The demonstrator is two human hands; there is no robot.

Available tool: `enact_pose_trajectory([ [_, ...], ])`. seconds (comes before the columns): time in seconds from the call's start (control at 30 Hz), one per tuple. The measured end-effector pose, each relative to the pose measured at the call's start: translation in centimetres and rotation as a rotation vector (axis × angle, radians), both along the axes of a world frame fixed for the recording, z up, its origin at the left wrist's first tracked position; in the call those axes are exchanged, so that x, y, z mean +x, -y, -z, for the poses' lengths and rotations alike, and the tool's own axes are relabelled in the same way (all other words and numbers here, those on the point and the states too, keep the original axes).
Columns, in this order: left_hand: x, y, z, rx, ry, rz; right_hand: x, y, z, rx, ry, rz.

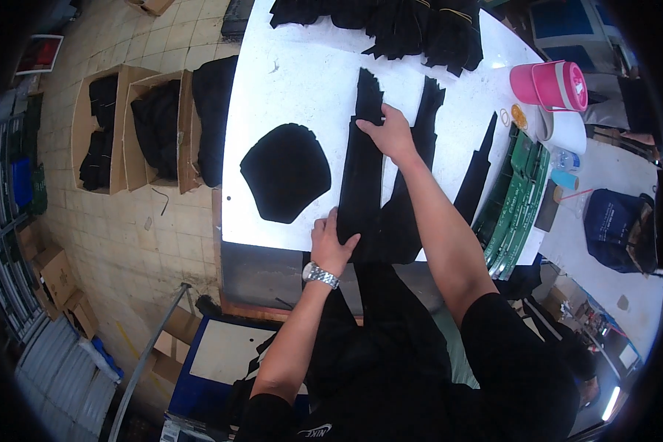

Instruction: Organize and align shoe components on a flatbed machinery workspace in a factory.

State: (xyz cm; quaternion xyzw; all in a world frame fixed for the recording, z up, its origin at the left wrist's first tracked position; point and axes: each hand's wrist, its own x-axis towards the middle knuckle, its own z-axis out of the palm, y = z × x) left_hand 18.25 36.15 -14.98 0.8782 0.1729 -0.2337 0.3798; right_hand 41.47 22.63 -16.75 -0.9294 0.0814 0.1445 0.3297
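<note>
A long black fabric piece [360,177] lies on the white table in front of me. My left hand [331,247] rests at its near left edge, thumb spread from the fingers. Farther up, my right hand [392,136] touches the piece near its narrow top end, thumb and forefinger apart. Beside it on the right lies another black strip [425,121], partly behind my right forearm. The two dark pieces merge near the table's front edge, so I cannot tell whether they are joined. Left of my hands lies a rounded black fabric panel [286,173], flat.
Bundled black fabric [427,33] lies at the table's far edge. A narrow black piece [477,173] and stacked green templates [512,202] are on the right, below a pink jug [549,85]. Cardboard boxes [118,166] holding black fabric stand on the floor at left.
</note>
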Motion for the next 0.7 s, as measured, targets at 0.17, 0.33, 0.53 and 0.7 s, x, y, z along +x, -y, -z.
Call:
enact_pose_trajectory([
  [0.17, 5.4, -2.3, -1.2, -0.201, 0.241, 0.027, -2.0, 1.9, -7.4, 0.684, -0.122, -0.138],
  [0.33, 7.5, -4.3, -0.6, -0.64, -0.169, 0.22, -4.4, 1.0, -13.8, 0.979, -0.159, -0.176],
  [0.53, 3.2, -4.1, 1.9, -0.736, -0.302, 0.201, -1.2, -1.0, -16.9, 1.045, 0.076, -0.203],
  [0.7, 1.7, -7.9, -0.9, -0.951, -0.136, -0.141, 3.6, -3.2, -14.8, 0.897, 0.269, -0.164],
])
